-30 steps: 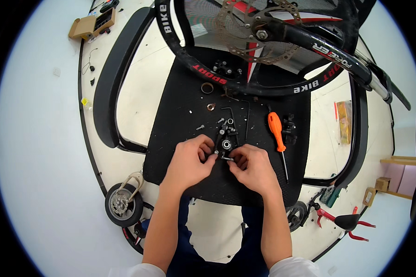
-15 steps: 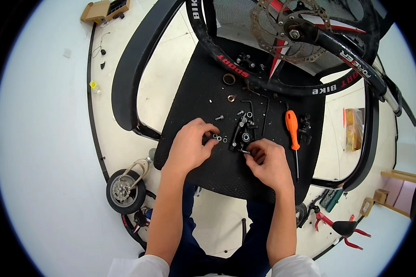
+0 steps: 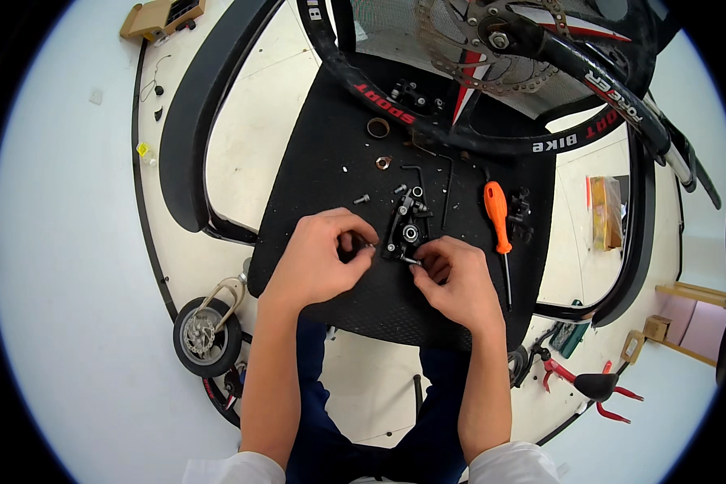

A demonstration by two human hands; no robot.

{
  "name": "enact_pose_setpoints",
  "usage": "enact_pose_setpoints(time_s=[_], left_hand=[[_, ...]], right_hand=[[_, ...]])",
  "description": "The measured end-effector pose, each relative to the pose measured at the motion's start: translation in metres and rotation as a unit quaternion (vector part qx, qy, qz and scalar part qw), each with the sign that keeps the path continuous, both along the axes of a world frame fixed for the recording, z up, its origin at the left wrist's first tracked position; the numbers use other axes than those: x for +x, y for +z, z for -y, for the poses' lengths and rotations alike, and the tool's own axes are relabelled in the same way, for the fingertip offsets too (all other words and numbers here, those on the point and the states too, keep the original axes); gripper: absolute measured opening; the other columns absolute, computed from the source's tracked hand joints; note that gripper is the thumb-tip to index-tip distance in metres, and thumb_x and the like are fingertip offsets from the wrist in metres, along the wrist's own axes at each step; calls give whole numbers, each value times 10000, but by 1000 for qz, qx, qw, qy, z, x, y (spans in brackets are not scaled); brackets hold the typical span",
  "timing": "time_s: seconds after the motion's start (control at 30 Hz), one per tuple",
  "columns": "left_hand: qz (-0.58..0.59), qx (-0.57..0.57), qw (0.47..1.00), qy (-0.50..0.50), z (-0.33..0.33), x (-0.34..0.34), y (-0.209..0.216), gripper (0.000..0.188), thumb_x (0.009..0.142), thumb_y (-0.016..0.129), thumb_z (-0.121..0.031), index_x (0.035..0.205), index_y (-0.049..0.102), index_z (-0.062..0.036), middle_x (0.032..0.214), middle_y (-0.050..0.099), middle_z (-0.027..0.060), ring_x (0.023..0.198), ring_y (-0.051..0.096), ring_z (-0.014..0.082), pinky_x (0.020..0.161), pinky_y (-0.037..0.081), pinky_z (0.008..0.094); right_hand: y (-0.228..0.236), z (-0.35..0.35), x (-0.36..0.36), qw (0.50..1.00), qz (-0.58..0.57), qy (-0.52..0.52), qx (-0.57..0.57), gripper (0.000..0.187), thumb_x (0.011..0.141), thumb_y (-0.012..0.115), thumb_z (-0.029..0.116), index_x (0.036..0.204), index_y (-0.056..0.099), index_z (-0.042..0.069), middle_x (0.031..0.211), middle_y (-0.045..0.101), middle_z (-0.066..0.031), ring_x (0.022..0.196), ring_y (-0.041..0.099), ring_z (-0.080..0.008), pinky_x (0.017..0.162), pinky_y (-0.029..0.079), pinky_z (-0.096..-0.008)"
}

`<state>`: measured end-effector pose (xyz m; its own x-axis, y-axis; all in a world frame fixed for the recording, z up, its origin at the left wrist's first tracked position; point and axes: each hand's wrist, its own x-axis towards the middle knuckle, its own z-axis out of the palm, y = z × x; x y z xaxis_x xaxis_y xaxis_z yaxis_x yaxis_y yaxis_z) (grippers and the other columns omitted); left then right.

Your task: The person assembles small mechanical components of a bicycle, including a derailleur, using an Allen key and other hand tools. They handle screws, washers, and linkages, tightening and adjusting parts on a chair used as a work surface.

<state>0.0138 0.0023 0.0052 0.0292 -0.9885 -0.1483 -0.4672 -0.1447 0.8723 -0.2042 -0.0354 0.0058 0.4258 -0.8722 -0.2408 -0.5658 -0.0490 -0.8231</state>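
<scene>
On the black chair seat lies a black bicycle disc-brake caliper. My right hand is at its lower right, thumb and fingers closed on a small bolt beside the caliper's near end. Left of the caliper, my left hand is pinched, with a small shiny edge of a washer at the fingertips; the fingers hide most of it. Two loose bolts, one silver and one darker, lie beyond my hands. Hex keys rest past the caliper.
An orange-handled screwdriver lies right of the caliper, near black parts. A brass-coloured nut and a ring are farther back. A bicycle wheel with brake disc overhangs the seat's far side. Armrests flank it.
My left fingers have closed; the small washers that lay beside them are no longer visible on the seat. My right hand stays by the caliper. The whole view has shifted slightly.
</scene>
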Motion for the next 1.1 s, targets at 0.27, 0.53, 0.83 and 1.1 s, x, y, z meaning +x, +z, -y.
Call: enact_pose_setpoints(time_s=[0.27,0.53,0.83,1.1], left_hand=[[-136,40,989,-40,-1,-9,0,145,764,712,68,906,721,43,913,680,82,756,666,103,679,539,213],[-110,37,993,-6,0,7,-7,155,780,672,124,924,700,76,980,648,106,837,690,143,740,572,221],[35,-12,999,15,0,9,-12,203,730,739,64,919,695,3,849,657,80,712,616,144,612,472,252],[118,-56,991,4,2,-1,-25,178,738,767,-6,911,730,-23,804,619,66,658,550,155,596,447,260]], right_hand=[[5,5,-21,998,33,-44,-3,146,746,748,-17,883,697,-30,772,640,-78,657,669,-142,620,546,-245],[1,4,-16,999,36,-30,-7,140,760,734,-32,895,697,-37,810,641,-89,668,674,-144,633,552,-250],[-1,5,-14,1000,-3,-13,6,130,768,736,-6,886,695,-41,778,627,-86,628,641,-147,615,537,-265],[-1,5,-8,1000,-17,2,4,140,761,744,4,880,690,-47,790,652,-100,643,667,-148,602,547,-255]])
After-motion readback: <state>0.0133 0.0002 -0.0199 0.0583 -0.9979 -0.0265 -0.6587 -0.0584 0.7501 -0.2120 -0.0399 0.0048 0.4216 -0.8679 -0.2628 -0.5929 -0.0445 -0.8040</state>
